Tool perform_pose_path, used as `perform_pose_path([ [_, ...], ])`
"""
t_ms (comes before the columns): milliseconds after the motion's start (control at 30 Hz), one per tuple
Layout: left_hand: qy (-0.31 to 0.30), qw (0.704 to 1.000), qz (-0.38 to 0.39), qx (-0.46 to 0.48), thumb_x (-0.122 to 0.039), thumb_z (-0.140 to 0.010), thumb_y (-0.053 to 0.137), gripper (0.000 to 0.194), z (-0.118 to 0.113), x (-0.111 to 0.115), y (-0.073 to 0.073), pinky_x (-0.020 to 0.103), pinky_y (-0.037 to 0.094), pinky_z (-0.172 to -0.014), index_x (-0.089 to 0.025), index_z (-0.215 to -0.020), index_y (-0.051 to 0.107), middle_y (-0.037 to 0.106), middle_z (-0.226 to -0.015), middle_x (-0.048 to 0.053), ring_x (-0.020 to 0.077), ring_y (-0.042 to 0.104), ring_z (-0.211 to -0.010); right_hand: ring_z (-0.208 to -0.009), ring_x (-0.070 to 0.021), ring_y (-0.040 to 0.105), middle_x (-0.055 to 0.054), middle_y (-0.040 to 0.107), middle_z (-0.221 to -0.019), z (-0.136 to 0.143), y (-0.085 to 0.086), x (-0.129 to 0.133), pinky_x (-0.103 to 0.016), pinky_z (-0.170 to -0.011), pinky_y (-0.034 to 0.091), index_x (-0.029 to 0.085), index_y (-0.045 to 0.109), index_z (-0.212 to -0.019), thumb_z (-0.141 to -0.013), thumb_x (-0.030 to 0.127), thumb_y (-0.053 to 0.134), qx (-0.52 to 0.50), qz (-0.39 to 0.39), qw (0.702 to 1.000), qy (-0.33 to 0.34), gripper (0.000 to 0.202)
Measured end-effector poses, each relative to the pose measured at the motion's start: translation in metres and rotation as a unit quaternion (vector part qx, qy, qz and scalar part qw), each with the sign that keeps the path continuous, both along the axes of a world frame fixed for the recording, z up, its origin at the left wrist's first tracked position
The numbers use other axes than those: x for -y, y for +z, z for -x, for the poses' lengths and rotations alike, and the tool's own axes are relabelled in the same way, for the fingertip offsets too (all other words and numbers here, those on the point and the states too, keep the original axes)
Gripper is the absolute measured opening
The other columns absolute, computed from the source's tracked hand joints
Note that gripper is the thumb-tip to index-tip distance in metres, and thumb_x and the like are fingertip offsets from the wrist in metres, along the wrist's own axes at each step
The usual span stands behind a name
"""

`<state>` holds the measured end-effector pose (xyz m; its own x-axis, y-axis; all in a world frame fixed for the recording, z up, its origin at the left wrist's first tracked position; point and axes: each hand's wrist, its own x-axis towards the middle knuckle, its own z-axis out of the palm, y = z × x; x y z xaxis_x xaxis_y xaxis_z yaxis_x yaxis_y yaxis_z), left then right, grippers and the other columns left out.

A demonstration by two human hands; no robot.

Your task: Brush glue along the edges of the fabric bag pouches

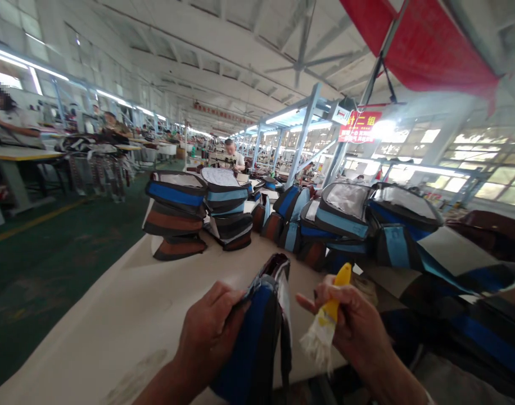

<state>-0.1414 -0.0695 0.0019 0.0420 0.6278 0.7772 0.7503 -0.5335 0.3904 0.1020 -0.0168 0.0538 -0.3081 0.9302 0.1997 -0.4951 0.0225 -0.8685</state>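
Note:
My left hand point(213, 329) grips the upper edge of a blue and dark grey fabric bag piece point(255, 343), thumb and fingers closed on its rim. The piece stands tilted at the table's near side, with a pale lining showing on its right. In my right hand point(356, 318) is a yellow-handled brush point(343, 275), its whitish, clumped bristles pointing down and left. The index finger of that hand sticks out toward the bag piece. A gap separates the bristles from the fabric.
Stacks of bag pieces in blue and brown point(175, 197) and light blue point(342, 222) line the far side of the pale table point(126, 298). More fabric pieces point(485, 332) crowd the right. A person point(234, 154) sits beyond the stacks; another point(13, 118) is at far left.

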Motion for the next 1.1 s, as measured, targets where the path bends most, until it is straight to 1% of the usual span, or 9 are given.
perform_pose_path([
  [133, 0.067, 0.988, 0.072, 0.117, -0.036, -0.089, 0.061, 0.024, 0.005, -0.005, -0.016, 0.026, 0.052, -0.071, -0.026, -0.110, 0.058, 0.068, -0.089, -0.001, 0.0166, 0.066, -0.081, -0.048, -0.0112, 0.038, 0.004, 0.048, -0.059, 0.027, -0.033, 0.019, -0.045, -0.093, 0.048, 0.020, 0.064, -0.065, -0.074, 0.029, 0.064, -0.079, 0.006, 0.992, 0.099, 0.013],
  [200, 0.099, 0.983, 0.075, 0.132, -0.036, -0.091, 0.057, 0.021, 0.006, -0.004, -0.023, 0.028, 0.051, -0.073, -0.025, -0.108, 0.057, 0.068, -0.092, 0.000, 0.0177, 0.066, -0.083, -0.048, -0.0111, 0.037, 0.004, 0.047, -0.059, 0.040, -0.041, 0.025, -0.048, -0.099, 0.045, 0.020, 0.064, -0.065, -0.076, 0.028, 0.063, -0.118, 0.004, 0.987, 0.112, 0.014],
  [267, 0.076, 0.988, 0.072, 0.116, -0.033, -0.095, 0.048, 0.016, 0.006, 0.002, -0.022, 0.029, 0.050, -0.075, -0.024, -0.099, 0.061, 0.065, -0.095, 0.003, 0.0181, 0.064, -0.086, -0.049, -0.0113, 0.037, 0.004, 0.047, -0.060, 0.051, -0.041, 0.030, -0.051, -0.101, 0.043, 0.021, 0.064, -0.064, -0.075, 0.029, 0.064, -0.144, 0.008, 0.982, 0.125, 0.014],
  [400, 0.008, 0.981, 0.128, 0.148, -0.033, -0.096, 0.045, 0.023, 0.005, 0.019, -0.006, 0.030, 0.049, -0.089, -0.025, -0.108, 0.063, 0.062, -0.110, 0.005, 0.0182, 0.060, -0.102, -0.046, -0.0101, 0.036, 0.004, 0.049, -0.057, 0.068, -0.039, 0.037, -0.047, -0.096, 0.047, 0.020, 0.066, -0.064, -0.075, 0.026, 0.065, -0.155, 0.020, 0.980, 0.124, 0.013],
  [533, 0.040, 0.974, 0.164, 0.149, -0.043, -0.085, 0.064, 0.035, -0.001, 0.028, 0.003, 0.035, 0.048, -0.094, -0.024, -0.114, 0.063, 0.059, -0.117, 0.007, 0.0237, 0.057, -0.108, -0.035, -0.0050, 0.026, 0.007, 0.049, -0.051, 0.078, -0.039, 0.039, -0.038, -0.081, 0.055, 0.018, 0.064, -0.066, -0.077, 0.027, 0.064, -0.183, 0.063, 0.971, 0.141, 0.014],
  [633, 0.040, 0.972, 0.163, 0.166, -0.038, -0.091, 0.054, 0.026, -0.004, 0.027, 0.003, 0.033, 0.049, -0.090, -0.024, -0.108, 0.067, 0.061, -0.111, 0.006, 0.0222, 0.059, -0.103, -0.032, -0.0043, 0.023, 0.009, 0.044, -0.042, 0.075, -0.034, 0.034, -0.034, -0.071, 0.056, 0.018, 0.062, -0.069, -0.077, 0.028, 0.067, -0.166, 0.080, 0.972, 0.148, 0.014],
  [733, 0.011, 0.970, 0.167, 0.178, -0.032, -0.094, 0.047, 0.028, -0.006, 0.027, 0.005, 0.031, 0.048, -0.092, -0.027, -0.112, 0.068, 0.061, -0.115, 0.006, 0.0209, 0.058, -0.106, -0.032, -0.0032, 0.020, 0.011, 0.040, -0.039, 0.067, -0.022, 0.022, -0.027, -0.061, 0.053, 0.018, 0.060, -0.069, -0.078, 0.028, 0.072, -0.121, 0.075, 0.988, 0.062, 0.018],
  [900, -0.004, 0.970, 0.167, 0.176, -0.027, -0.093, 0.048, 0.030, -0.014, 0.028, 0.006, 0.030, 0.048, -0.093, -0.026, -0.115, 0.068, 0.062, -0.118, 0.007, 0.0208, 0.059, -0.107, -0.043, -0.0061, 0.037, 0.007, 0.048, -0.049, 0.075, -0.002, -0.004, -0.016, -0.046, 0.036, 0.017, 0.061, -0.075, -0.072, 0.032, 0.079, -0.003, -0.019, 0.994, -0.109, 0.024],
  [1100, -0.013, 0.970, 0.147, 0.192, -0.028, -0.094, 0.048, 0.031, -0.019, 0.032, 0.002, 0.028, 0.050, -0.092, -0.027, -0.119, 0.067, 0.060, -0.124, 0.007, 0.0209, 0.059, -0.111, -0.051, -0.0119, 0.045, 0.004, 0.050, -0.055, 0.087, 0.011, -0.026, -0.022, -0.047, 0.034, 0.017, 0.061, -0.073, -0.083, 0.038, 0.067, 0.168, -0.211, 0.936, -0.226, 0.024],
])
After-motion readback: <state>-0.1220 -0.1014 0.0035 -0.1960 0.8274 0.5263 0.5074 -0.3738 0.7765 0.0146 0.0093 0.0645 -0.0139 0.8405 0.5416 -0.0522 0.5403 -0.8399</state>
